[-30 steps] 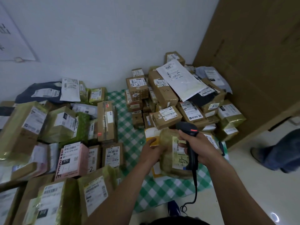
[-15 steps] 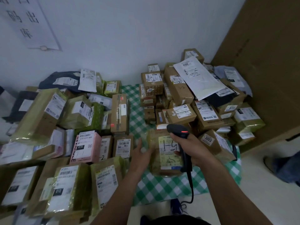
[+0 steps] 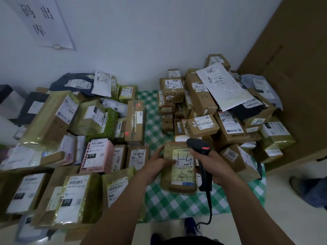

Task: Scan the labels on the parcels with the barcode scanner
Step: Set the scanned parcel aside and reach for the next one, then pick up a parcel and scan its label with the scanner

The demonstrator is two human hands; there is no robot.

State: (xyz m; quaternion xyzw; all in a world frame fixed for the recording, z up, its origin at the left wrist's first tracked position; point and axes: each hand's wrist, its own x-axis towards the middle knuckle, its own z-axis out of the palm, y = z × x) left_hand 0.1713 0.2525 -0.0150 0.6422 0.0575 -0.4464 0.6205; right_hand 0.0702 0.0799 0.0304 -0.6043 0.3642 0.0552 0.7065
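The parcel (image 3: 178, 181) lies flat on the checked cloth (image 3: 177, 206), in the gap between two piles, close to the person. Its label (image 3: 184, 167) faces up, with black handwriting across the top. The left hand (image 3: 155, 164) rests against the parcel's left edge with the fingers straight and pointing away. The thumb lies on the label's left margin, and nothing is clasped.

The right hand (image 3: 215, 165) is wrapped round the handle of the scanner (image 3: 199, 145), holding it firmly just right of the parcel. The scanner's black head sits over the parcel's top right corner and shows a small red light. Its cable (image 3: 210, 207) hangs down past the cloth's near edge.

Just right of that hand is a box marked 3003 (image 3: 233, 156), at the foot of the right pile. A white mailer (image 3: 224, 85) lies tilted on top of that pile. In the left pile a pink box (image 3: 99, 156) stands among parcels wrapped in yellowish tape.

A paper sign (image 3: 46, 22) hangs on the wall behind, and a big sheet of cardboard (image 3: 292, 68) leans at the far right. Another person's leg (image 3: 313, 191) shows at the right edge.
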